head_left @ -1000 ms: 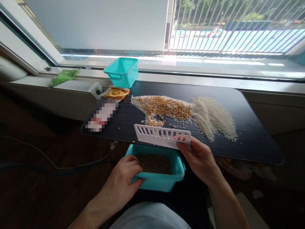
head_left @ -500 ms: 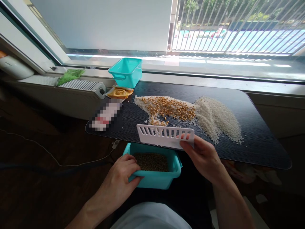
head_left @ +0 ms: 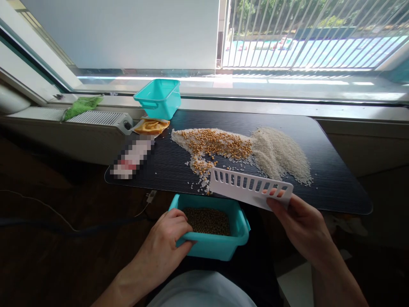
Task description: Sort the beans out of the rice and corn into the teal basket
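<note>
Left hand (head_left: pixel 168 238) gripping the rim of a smooth turquoise bin (head_left: pixel 211 249), just in front of the near edge of the black, wood-grained table (head_left: pixel 332 183); small, roundish brown grains (head_left: pixel 207 221) inside. Right hand (head_left: pixel 303 226) closed on one end of a white strip (head_left: pixel 238 188) (thin, flat, slotted along the top) at that edge. Beyond: smooth yellow peas (head_left: pixel 217 144) strewn over grainy white rice (head_left: pixel 281 153).
</note>
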{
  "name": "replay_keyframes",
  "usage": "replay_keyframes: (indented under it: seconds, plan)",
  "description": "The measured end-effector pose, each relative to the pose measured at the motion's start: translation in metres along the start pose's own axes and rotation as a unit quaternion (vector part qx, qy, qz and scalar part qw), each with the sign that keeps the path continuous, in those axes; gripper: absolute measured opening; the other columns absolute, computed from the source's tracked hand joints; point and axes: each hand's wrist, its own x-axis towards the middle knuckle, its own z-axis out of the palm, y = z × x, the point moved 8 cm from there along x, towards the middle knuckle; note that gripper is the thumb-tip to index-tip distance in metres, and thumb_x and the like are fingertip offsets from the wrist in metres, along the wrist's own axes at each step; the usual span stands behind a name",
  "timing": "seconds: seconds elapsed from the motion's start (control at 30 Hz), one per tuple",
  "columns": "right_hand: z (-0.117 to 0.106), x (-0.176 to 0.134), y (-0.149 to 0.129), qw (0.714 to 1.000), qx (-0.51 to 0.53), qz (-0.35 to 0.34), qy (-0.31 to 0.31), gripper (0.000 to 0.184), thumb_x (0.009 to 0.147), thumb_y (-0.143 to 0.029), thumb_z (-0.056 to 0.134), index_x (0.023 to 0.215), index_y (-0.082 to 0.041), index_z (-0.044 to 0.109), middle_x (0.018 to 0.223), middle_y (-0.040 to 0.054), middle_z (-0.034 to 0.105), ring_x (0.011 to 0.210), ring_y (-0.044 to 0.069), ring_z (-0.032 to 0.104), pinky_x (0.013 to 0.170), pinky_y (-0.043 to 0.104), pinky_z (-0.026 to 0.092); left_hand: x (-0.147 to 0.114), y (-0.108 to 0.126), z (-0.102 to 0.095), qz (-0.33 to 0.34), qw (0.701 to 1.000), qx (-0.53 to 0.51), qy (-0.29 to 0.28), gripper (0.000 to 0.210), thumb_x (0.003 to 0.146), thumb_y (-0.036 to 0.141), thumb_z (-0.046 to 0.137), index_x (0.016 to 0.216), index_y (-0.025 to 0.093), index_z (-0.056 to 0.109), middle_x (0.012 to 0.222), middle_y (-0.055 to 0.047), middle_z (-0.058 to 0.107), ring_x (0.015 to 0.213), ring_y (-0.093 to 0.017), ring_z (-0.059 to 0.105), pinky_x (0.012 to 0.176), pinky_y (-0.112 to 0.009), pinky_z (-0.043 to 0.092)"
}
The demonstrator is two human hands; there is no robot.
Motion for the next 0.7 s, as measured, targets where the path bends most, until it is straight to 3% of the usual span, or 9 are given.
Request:
replay_keyframes:
  seconds: [0.2, 0.5, 0.7]
  plan:
    - [0.005, -0.001, -0.005, 0.999, 0.022, 0.002, -0.023, 0.016, 0.078, -0.035, 0.072, 0.088, -0.025, 0.078, 0.085, 0.0009, 0.079, 0.08, 0.019, 0.074, 0.077, 0.024, 0.058, 0.001, 0.0, -0.001, -0.002, 1.0, 0.0, -0.003, 0.019, 0.076, 0.0, 0.057, 0.071, 0.016, 0.065, 0.08, -0.005, 0.068, 0.089, -0.022, 0.061, 0.08, -0.034, 0.053]
    - [0.0, -0.007, 0.01, 0.999, 0.028, 0.015, 0.014, 0.022, 0.079, -0.041, 0.072, 0.093, -0.026, 0.079, 0.091, 0.002, 0.079, 0.083, 0.02, 0.074, 0.079, 0.026, 0.06, 0.0, -0.001, -0.001, -0.005, 1.0, -0.008, 0.002, 0.021, 0.074, -0.002, 0.056, 0.072, 0.016, 0.066, 0.082, -0.005, 0.068, 0.092, -0.022, 0.061, 0.082, -0.036, 0.052]
    - [0.005, -0.008, 0.005, 0.998, 0.047, 0.03, -0.009, 0.026, 0.075, -0.045, 0.076, 0.09, -0.023, 0.079, 0.088, 0.0039, 0.08, 0.081, 0.024, 0.075, 0.077, 0.031, 0.061, 0.0, -0.001, 0.0, -0.004, 1.0, -0.004, -0.002, 0.02, 0.077, 0.001, 0.056, 0.072, 0.017, 0.066, 0.082, -0.005, 0.069, 0.091, -0.023, 0.061, 0.081, -0.037, 0.052]
